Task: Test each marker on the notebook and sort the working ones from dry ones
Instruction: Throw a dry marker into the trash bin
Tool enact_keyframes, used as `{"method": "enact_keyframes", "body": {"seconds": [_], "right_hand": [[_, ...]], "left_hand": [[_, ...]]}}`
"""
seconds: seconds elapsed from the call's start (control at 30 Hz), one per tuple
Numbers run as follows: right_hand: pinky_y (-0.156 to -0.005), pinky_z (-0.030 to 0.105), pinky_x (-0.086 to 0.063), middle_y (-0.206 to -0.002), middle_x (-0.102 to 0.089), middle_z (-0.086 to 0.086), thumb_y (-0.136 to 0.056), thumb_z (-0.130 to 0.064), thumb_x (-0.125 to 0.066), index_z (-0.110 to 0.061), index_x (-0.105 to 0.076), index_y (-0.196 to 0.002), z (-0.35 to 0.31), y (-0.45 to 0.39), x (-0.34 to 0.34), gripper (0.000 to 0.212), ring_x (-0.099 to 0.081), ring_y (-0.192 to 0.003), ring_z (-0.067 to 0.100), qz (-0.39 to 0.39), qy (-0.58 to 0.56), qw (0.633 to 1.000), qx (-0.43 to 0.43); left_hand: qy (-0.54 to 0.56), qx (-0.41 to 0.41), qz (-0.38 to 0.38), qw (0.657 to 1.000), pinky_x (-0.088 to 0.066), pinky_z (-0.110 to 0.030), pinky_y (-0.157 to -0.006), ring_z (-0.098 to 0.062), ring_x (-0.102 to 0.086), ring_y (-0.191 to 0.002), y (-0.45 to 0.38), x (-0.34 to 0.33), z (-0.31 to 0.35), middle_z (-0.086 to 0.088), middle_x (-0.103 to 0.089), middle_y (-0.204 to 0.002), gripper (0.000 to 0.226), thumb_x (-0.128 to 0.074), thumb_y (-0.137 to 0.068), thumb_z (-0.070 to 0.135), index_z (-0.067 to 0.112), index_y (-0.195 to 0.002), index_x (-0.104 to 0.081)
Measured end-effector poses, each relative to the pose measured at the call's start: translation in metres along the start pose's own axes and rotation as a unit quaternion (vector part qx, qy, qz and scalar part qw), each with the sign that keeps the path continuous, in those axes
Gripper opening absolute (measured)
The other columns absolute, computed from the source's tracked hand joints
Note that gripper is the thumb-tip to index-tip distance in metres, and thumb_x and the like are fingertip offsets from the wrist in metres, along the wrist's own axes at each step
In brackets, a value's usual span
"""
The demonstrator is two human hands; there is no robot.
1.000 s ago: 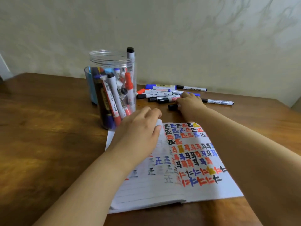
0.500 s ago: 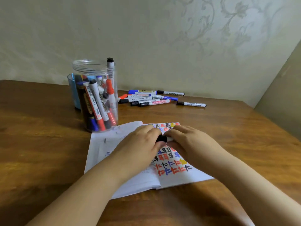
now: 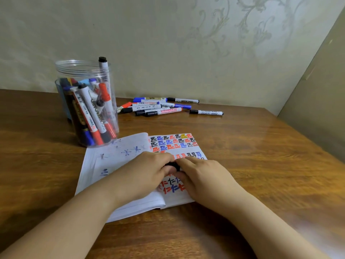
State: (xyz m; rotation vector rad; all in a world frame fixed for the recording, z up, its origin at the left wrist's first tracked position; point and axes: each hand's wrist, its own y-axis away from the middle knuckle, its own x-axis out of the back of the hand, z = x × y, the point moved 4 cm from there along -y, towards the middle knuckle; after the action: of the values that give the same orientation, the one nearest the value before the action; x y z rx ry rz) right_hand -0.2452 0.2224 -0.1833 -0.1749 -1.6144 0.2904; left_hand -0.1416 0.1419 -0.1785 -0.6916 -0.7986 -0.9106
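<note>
An open notebook lies on the wooden table, its right page covered with red, blue and black test marks. Over that page my left hand and my right hand meet, both gripping one black-capped marker. Only its dark cap shows between my fingers; the barrel is hidden under my right hand. A clear plastic jar full of markers stands behind the notebook on the left. Several loose markers lie in a pile near the wall, and one more marker lies apart to their right.
A blue cup stands half hidden behind the jar. The wall runs close behind the marker pile, and a beige panel borders the table on the right. Bare wood lies to the right of the notebook.
My right hand came back from the marker pile with a black-capped marker to the notebook. My left hand left the page and joined it on the cap. The view shifted right.
</note>
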Motion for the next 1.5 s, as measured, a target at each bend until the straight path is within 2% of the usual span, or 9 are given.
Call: {"method": "enact_keyframes", "body": {"seconds": [0.13,0.23,0.33,0.47,0.8,1.07,1.33,1.43,1.5], "right_hand": [[-0.047,0.024,-0.032,-0.084,-0.068,0.000,-0.089,-0.040,-0.025,-0.015,-0.064,-0.100,-0.003,0.001,0.007,0.047,-0.063,-0.062,0.023,0.013,0.003,1.000,0.007],[-0.051,0.028,-0.038,-0.096,-0.067,0.000,-0.093,-0.041,-0.024,-0.017,-0.059,-0.110,-0.006,0.001,0.005,0.046,-0.064,-0.074,0.022,0.023,0.004,1.000,0.012],[-0.071,0.033,-0.045,-0.112,-0.062,-0.002,-0.098,-0.037,-0.036,-0.019,-0.053,-0.117,0.000,0.002,0.004,0.031,-0.059,-0.095,0.021,-0.007,-0.025,1.000,-0.015],[-0.078,0.034,-0.047,-0.108,-0.062,-0.002,-0.097,-0.034,-0.044,-0.020,-0.055,-0.110,0.001,0.000,0.005,0.022,-0.057,-0.097,0.018,-0.053,-0.102,0.992,-0.046],[-0.066,0.036,-0.046,-0.103,-0.066,0.000,-0.098,-0.037,-0.037,-0.020,-0.050,-0.114,-0.004,0.006,0.007,0.027,-0.061,-0.085,0.025,-0.012,-0.017,1.000,-0.005],[-0.070,0.028,-0.046,-0.102,-0.062,-0.006,-0.096,-0.035,-0.047,-0.025,-0.056,-0.107,0.003,0.002,0.014,0.017,-0.056,-0.085,0.012,-0.091,-0.095,0.989,-0.071],[-0.077,0.030,-0.047,-0.116,-0.055,-0.002,-0.100,-0.026,-0.037,-0.020,-0.044,-0.120,-0.007,-0.003,0.006,0.022,-0.055,-0.098,0.017,-0.053,-0.005,0.998,-0.032],[-0.068,0.028,-0.042,-0.108,-0.058,0.000,-0.101,-0.032,-0.032,-0.016,-0.048,-0.115,-0.011,-0.001,0.004,0.026,-0.059,-0.091,0.019,-0.016,-0.007,1.000,-0.005],[-0.051,0.030,-0.040,-0.087,-0.064,0.000,-0.098,-0.036,-0.030,-0.015,-0.054,-0.099,-0.013,0.001,0.005,0.032,-0.061,-0.068,0.021,0.001,0.010,1.000,0.017]], "left_hand": [[0.022,0.004,-0.004,1.000,-0.042,-0.016,-0.073,-0.001,-0.056,-0.088,0.000,0.001,-0.002,0.010,-0.063,-0.097,0.018,-0.046,-0.094,0.028,0.027,-0.105,-0.060],[0.027,0.007,-0.005,1.000,-0.040,-0.011,-0.069,0.000,-0.056,-0.086,0.002,0.001,-0.003,0.011,-0.063,-0.095,0.017,-0.047,-0.094,0.029,0.028,-0.104,-0.061],[0.013,-0.001,-0.004,1.000,-0.043,-0.018,-0.073,-0.003,-0.056,-0.086,0.002,-0.001,-0.002,0.009,-0.063,-0.094,0.016,-0.048,-0.093,0.029,0.026,-0.103,-0.061],[-0.021,-0.023,0.001,1.000,-0.043,-0.029,-0.076,-0.009,-0.055,-0.085,0.001,-0.002,-0.002,0.003,-0.062,-0.094,0.016,-0.049,-0.093,0.030,0.019,-0.100,-0.058],[0.007,-0.051,-0.002,0.999,-0.038,-0.013,-0.070,-0.001,-0.053,-0.083,0.002,-0.002,0.000,0.011,-0.062,-0.089,0.015,-0.051,-0.092,0.025,0.022,-0.100,-0.063],[-0.022,-0.067,0.039,0.997,-0.036,-0.016,-0.066,-0.005,-0.049,-0.077,0.004,0.002,0.006,0.007,-0.058,-0.086,0.005,-0.055,-0.090,0.021,0.020,-0.095,-0.055],[-0.092,-0.054,0.016,0.994,-0.039,-0.024,-0.080,-0.011,-0.049,-0.093,0.001,0.000,0.002,0.011,-0.044,-0.089,0.015,-0.042,-0.094,0.031,0.020,-0.100,-0.050],[-0.092,-0.063,0.004,0.994,-0.041,-0.027,-0.080,-0.013,-0.050,-0.093,0.002,0.000,0.003,0.008,-0.048,-0.092,0.007,-0.040,-0.096,0.029,0.024,-0.091,-0.041],[-0.064,-0.061,-0.015,0.996,-0.042,-0.028,-0.080,-0.011,-0.051,-0.089,0.002,0.001,0.003,0.008,-0.050,-0.090,0.009,-0.040,-0.096,0.029,0.024,-0.089,-0.044]]}}
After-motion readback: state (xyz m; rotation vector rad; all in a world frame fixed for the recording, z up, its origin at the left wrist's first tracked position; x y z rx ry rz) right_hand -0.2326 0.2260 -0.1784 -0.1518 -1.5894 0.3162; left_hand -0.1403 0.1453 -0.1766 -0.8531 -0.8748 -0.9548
